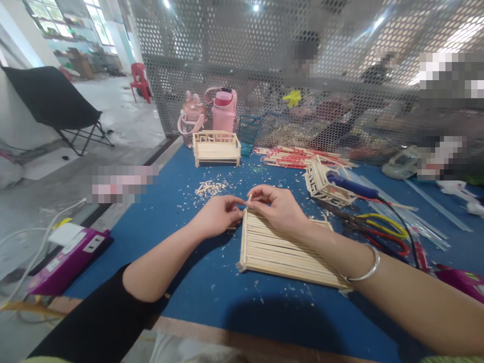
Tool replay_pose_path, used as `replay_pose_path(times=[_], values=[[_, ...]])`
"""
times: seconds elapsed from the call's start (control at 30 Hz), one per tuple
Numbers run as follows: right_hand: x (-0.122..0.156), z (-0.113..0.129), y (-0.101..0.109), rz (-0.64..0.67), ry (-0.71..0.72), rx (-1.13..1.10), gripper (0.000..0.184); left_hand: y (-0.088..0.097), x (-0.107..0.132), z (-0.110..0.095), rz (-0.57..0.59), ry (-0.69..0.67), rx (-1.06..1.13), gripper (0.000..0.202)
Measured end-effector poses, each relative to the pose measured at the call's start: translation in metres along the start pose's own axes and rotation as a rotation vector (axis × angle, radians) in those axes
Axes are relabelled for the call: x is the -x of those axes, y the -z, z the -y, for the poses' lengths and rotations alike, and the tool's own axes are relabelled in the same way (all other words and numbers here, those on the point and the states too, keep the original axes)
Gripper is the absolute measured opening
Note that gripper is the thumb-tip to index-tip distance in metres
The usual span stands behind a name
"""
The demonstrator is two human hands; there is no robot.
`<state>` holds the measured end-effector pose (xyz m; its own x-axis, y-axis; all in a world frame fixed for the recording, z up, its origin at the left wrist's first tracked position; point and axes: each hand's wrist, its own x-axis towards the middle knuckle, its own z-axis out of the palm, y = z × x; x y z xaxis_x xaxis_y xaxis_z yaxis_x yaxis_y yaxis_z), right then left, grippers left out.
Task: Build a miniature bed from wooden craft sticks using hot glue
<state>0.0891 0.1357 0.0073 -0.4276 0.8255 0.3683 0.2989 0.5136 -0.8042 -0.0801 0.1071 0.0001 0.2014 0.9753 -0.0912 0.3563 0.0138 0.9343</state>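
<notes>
A flat panel of pale wooden sticks [280, 252] lies on the blue table top [212, 292] in front of me. My left hand [218, 216] and my right hand [278, 206] meet at the panel's far left corner. Both are closed in a pinch on a thin wooden stick [248, 200] that stands at that corner. My right wrist wears a silver bangle and rests over the panel's right side.
A finished stick bench [216, 148] stands at the back, a stick basket [325, 184] with a blue-handled tool [351, 185] to the right. Loose sticks [298, 156], pliers with yellow and red handles [378, 229], wood chips, pink bottles [224, 110], a mesh screen behind.
</notes>
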Motion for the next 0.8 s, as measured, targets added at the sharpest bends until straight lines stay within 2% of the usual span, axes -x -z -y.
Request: replay_pose_path(times=[0.07,0.13,0.23,0.3,0.43,0.53,0.7,0.8], values=[[0.0,-0.001,0.0,0.003,-0.002,-0.006,0.01,0.001,-0.001,0.0,-0.039,0.0,-0.011,0.029],[0.001,-0.001,0.0,0.017,-0.003,0.003,0.013,0.002,-0.002,-0.001,-0.124,-0.032,-0.041,0.028],[0.003,0.002,0.001,0.043,0.008,0.046,0.018,0.004,-0.004,-0.003,-0.244,-0.137,-0.06,0.029],[0.004,0.004,0.002,0.045,0.012,0.079,0.021,0.004,-0.004,-0.005,-0.278,-0.203,-0.054,0.031],[0.004,0.006,0.003,0.042,0.009,0.115,0.024,0.001,-0.002,-0.007,-0.244,-0.281,-0.021,0.03],[0.004,0.006,0.003,0.037,0.01,0.124,0.02,-0.002,-0.001,-0.007,-0.195,-0.312,0.005,0.029],[0.003,0.006,0.001,0.035,0.02,0.098,0.008,-0.003,-0.001,-0.007,-0.217,-0.335,-0.02,0.022],[0.0,0.009,0.006,0.018,0.004,0.108,0.012,-0.003,-0.002,-0.006,-0.242,-0.326,-0.038,0.024]])
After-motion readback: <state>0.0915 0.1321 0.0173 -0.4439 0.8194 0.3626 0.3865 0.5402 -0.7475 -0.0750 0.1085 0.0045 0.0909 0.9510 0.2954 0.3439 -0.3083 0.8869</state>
